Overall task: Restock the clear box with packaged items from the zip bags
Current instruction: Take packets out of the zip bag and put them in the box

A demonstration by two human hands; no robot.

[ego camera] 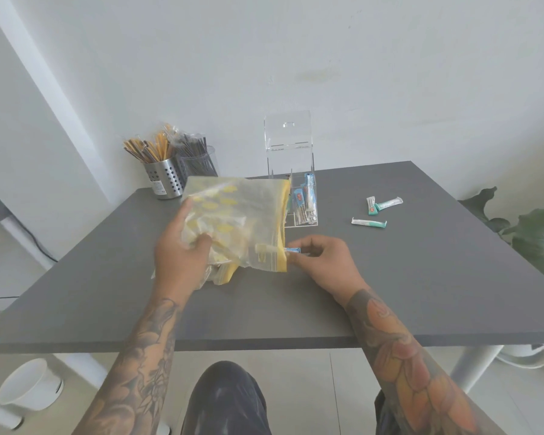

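My right hand (319,262) pinches the blue end of a packaged item (291,250) between thumb and forefingers, right at the yellow zip edge of the zip bag (233,221). The item's long axis runs left to right – its pale body lies to the left of my fingertips, inside the bag mouth, and only the blue tip is clear of it. The withdrawal direction is therefore straight along that axis, to the right, away from the bag.

My left hand (182,249) grips the bag body from above, fingers curled into the plastic, holding it against the table (390,293). The bag's open edge faces my right hand, so the left acts as the anchor (it is the farther hand from the target).

The clear box (292,171) stands beyond my right fingertips and slightly left of them, lid tipped up at the back, with several packets upright in its front compartment. The right hand is the nearer one to it.

Room for the move: the table surface to the right of my fingers is open – three loose packets (376,211) lie farther out to the right, well apart from the path. The bag's upper corner touches or overlaps the box's left wall; I cannot tell which.
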